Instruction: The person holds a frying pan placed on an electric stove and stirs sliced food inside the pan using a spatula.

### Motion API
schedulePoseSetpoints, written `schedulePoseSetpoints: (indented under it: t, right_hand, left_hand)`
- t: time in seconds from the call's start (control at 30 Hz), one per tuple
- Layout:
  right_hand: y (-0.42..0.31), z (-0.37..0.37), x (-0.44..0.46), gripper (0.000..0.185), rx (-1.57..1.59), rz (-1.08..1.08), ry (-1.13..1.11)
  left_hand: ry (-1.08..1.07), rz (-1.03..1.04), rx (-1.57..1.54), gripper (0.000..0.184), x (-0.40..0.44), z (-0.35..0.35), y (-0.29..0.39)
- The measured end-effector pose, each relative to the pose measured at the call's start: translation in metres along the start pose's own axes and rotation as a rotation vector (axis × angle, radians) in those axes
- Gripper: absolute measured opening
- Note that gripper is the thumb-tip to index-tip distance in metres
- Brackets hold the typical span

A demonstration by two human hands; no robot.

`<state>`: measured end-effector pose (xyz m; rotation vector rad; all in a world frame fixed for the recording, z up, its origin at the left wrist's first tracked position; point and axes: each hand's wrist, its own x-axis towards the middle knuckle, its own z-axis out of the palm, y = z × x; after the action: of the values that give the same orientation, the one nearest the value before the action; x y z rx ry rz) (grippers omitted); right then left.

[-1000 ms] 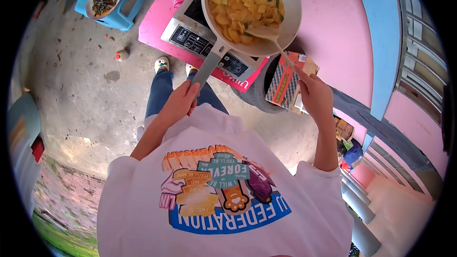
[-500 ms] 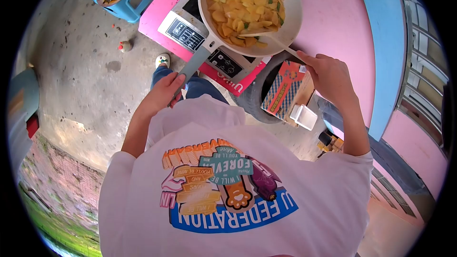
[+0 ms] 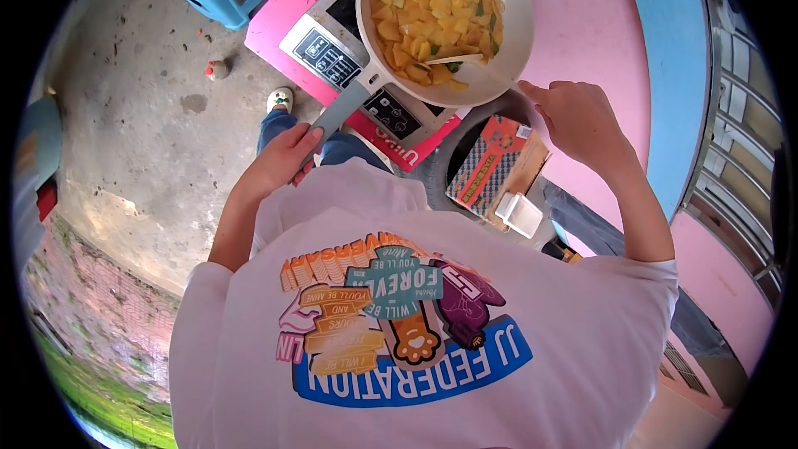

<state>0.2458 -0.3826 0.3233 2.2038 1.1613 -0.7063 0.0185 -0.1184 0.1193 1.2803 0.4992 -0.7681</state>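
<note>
Frying pan [image 3: 517, 33] of yellow slices [image 3: 432, 12], over the cooker [image 3: 332, 54] at the worktop's [image 3: 270, 25] near edge, looks front-heavy, rigid; left hand [image 3: 293, 154] grips its handle [image 3: 345, 106], likely the safest hold; right hand [image 3: 578, 120] holds a spatula [image 3: 496, 75].

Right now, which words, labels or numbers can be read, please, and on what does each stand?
On the shirt, upside down:
"JJ FEDERATION"
"FOREVER"
"Mine"
"YOU'LL BE MINE"
"YOU'LL BE"
"I WILL BE"
"AND"
"YOURS"
"LIN"
"...NIVERSARY", first letters unclear
Too small or blurred to read: cooker panel, box label, pink cover lettering, other shirt print.
</note>
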Motion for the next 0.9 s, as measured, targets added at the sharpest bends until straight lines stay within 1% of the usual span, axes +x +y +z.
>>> schedulePoseSetpoints:
  t: [0.13,0.23,0.3,0.33,0.4,0.47,0.6,0.63,0.7,0.73,0.8,0.83,0.9]
  right_hand:
    - [0.000,-0.010,0.010,0.031,-0.048,-0.068,-0.029]
    - [-0.003,-0.012,0.013,0.029,-0.039,-0.128,-0.008]
    - [-0.006,-0.016,0.015,0.022,-0.072,-0.167,0.008]
    - [-0.005,-0.017,0.016,0.022,-0.071,-0.168,0.006]
    - [-0.002,-0.018,0.019,0.016,-0.085,-0.201,-0.022]
    - [-0.002,-0.018,0.021,0.013,-0.076,-0.210,-0.014]
    - [-0.002,-0.017,0.025,0.009,-0.016,-0.262,0.045]
    - [-0.004,-0.016,0.025,0.009,-0.014,-0.260,0.044]
    - [-0.009,-0.013,0.027,0.024,0.015,-0.234,-0.061]
    - [-0.012,-0.012,0.028,0.024,0.017,-0.232,-0.059]
    - [-0.015,-0.010,0.027,0.025,-0.028,-0.181,0.070]
    - [-0.014,-0.009,0.026,0.025,-0.026,-0.174,0.072]
    - [-0.010,-0.009,0.024,0.026,-0.038,-0.250,0.037]
  left_hand:
    - [-0.005,-0.006,-0.010,0.040,0.000,0.000,-0.001]
    - [-0.010,-0.010,-0.016,0.041,0.001,-0.001,-0.002]
    - [-0.011,-0.008,-0.017,0.041,0.001,-0.001,-0.003]
    - [-0.010,-0.002,-0.007,0.041,0.001,-0.001,-0.002]
    - [-0.012,0.002,0.003,0.041,0.001,-0.001,-0.002]
    - [-0.022,-0.027,0.003,0.037,0.001,-0.001,-0.002]
    - [-0.019,-0.032,0.013,0.037,0.001,-0.002,-0.001]
    - [-0.020,-0.032,0.008,0.037,0.001,-0.002,-0.001]
    - [-0.022,-0.030,0.005,0.037,0.002,-0.001,-0.002]
    - [-0.025,-0.022,0.002,0.037,0.002,-0.002,-0.002]
    - [-0.032,-0.017,0.005,0.037,0.001,-0.001,-0.003]
    - [-0.027,-0.024,0.000,0.037,0.001,-0.001,-0.002]
    - [-0.022,-0.026,0.000,0.038,0.001,-0.001,0.001]
